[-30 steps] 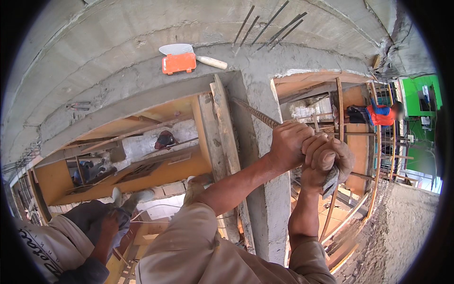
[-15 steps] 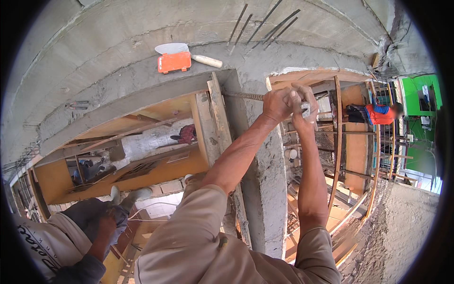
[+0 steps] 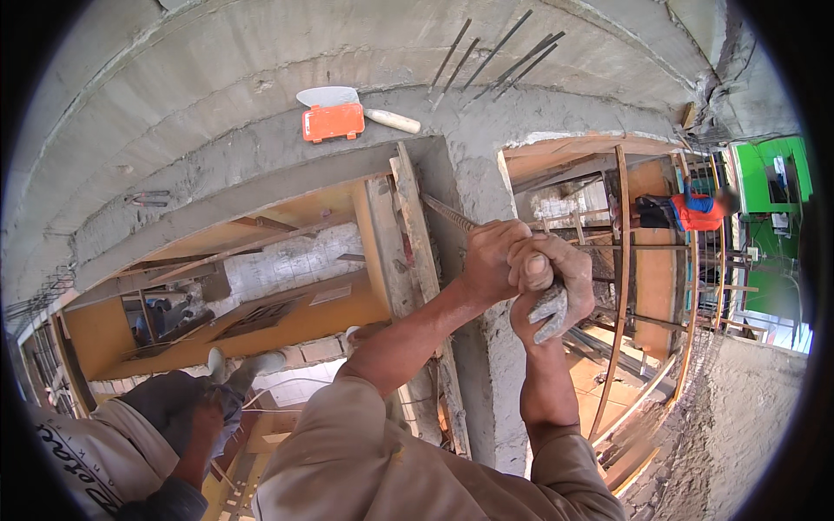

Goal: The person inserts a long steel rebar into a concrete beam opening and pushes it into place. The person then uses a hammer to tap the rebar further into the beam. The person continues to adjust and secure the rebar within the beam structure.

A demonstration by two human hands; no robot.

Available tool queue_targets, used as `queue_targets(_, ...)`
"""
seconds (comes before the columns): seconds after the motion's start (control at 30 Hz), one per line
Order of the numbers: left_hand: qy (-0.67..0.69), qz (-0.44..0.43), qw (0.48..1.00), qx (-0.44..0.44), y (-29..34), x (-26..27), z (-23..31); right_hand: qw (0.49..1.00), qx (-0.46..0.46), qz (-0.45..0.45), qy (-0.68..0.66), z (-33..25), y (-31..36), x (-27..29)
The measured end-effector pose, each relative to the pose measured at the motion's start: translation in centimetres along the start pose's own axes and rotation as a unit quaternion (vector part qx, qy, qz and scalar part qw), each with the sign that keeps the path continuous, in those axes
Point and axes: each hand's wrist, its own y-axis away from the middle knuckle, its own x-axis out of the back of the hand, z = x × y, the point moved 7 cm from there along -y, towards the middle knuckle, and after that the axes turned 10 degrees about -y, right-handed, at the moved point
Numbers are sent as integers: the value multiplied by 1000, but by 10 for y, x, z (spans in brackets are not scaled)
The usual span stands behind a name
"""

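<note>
Both hands are wrapped around a ribbed steel pry bar (image 3: pixel 447 211). My left hand (image 3: pixel 493 260) grips it on the side toward the wall opening. Pressed close beside it, my right hand (image 3: pixel 556 271) holds the other end, where a grey forked claw (image 3: pixel 550 313) sticks out below the fingers. The bar slants up and left to the edge of an upright wooden board (image 3: pixel 419 239) by the grey plastered pillar (image 3: pixel 495 365). Its far tip meets or passes behind that board; I cannot tell which.
A trowel (image 3: pixel 393 120) and an orange plastic box (image 3: pixel 333 122) lie on the mortared ledge. Several rebar ends (image 3: pixel 499 61) stick up beyond. A person (image 3: pixel 174 425) is close at lower left; another in orange (image 3: pixel 695 211) is among timber props at right.
Both hands have swung down toward me with the bar's claw end, so the bar now slants more steeply. The claw shows more plainly below my right hand.
</note>
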Motion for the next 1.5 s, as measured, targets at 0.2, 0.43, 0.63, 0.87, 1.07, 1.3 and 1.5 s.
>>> queue_targets(0.2,-20,-9,999,-41,-24,-25,33,978,-29,16,-207,-11,-32,31)
queue_targets(0.43,-57,-69,996,24,23,-75,-95,984,-169,7,-54,130,31,19)
queue_targets(0.63,-53,-130,986,87,37,-119,-113,964,-241,42,-108,153,34,61)
queue_targets(0.87,-86,-185,976,82,30,-131,-119,968,-210,99,-92,153,23,63)
queue_targets(1.07,-32,-57,997,35,-43,-92,-8,969,-49,146,-192,59,-55,79)
queue_targets(1.3,-16,-108,990,88,13,-99,-97,992,-24,116,32,122,17,46)
queue_targets(1.5,-86,-125,987,52,44,-123,-127,981,-181,74,-1,148,31,59)
